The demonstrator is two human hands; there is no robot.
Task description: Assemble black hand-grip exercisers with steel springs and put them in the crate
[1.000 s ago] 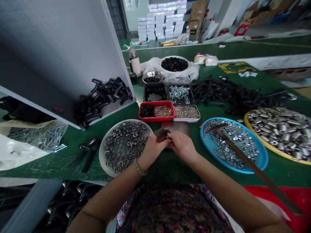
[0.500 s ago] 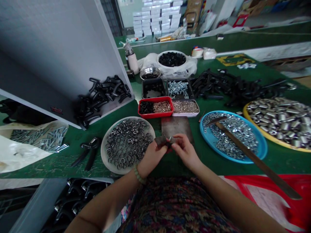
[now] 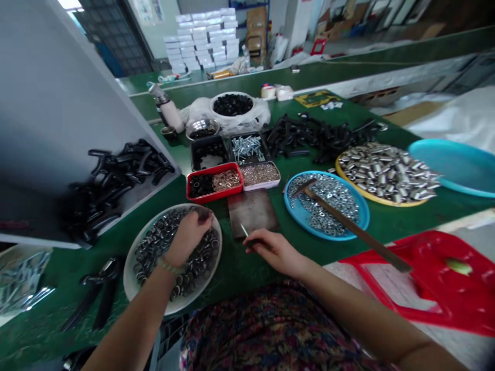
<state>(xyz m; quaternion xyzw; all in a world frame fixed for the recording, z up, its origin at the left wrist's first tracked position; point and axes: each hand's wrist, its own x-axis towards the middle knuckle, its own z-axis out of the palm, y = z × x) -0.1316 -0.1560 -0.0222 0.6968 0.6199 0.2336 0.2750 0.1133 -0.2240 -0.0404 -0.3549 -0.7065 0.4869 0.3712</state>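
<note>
My left hand (image 3: 188,237) reaches into a white plate (image 3: 133,288) heaped with dark metal rings, fingers curled down among them; what they hold is hidden. My right hand (image 3: 269,249) rests near the table's front edge, fingers closed on a small dark part with a thin metal pin sticking out (image 3: 245,232). Just beyond it lies a flat dark metal plate (image 3: 252,212).
A red tray (image 3: 214,182), a tray of small brass parts (image 3: 260,175) and black trays of screws sit behind. A blue plate of nuts (image 3: 327,206) carries a long-handled hammer. A yellow plate of metal sleeves (image 3: 382,170), black handles, and a red bin (image 3: 425,278) lie right.
My hands have parted: the left went from the held part over to the ring plate, the right kept the part and dropped toward the table edge. The view swung to the right.
</note>
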